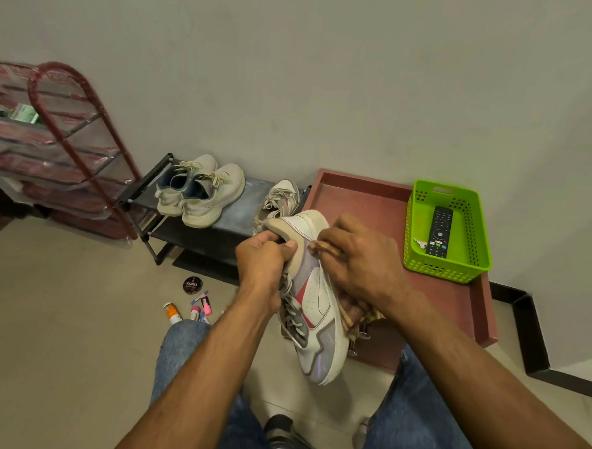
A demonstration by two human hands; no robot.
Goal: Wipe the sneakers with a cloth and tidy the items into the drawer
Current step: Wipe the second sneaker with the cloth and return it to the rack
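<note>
Between your knees, at the centre of the view, your left hand (pixel 263 257) grips the heel collar of a white sneaker with a red swoosh (pixel 312 304), toe pointing back toward you. Your right hand (pixel 357 262) is curled round a brown checked cloth (pixel 353 313) and presses it against the shoe's side near the heel, so I judge the wiping to be under way on this shoe, not finished.

At eight o'clock on the floor lie the loose items: an orange-capped tube (pixel 172 313), a few pink and blue markers or small bottles (pixel 201 307), and just beyond them a round shoe-polish tin (pixel 191 284). None is put away yet.

At two o'clock the red-brown drawer (pixel 354 203) lies open behind the shoe, bearing a green basket (pixel 478 254) with a TV remote (pixel 440 231) inside.

Farther off at eleven o'clock, the matching sneaker (pixel 284 196) and a cream pair (pixel 200 192) sit on the black shoe rack (pixel 244 208); whether they have been wiped, you cannot tell from here. At ten o'clock stands a red wire shelf (pixel 70 123).
</note>
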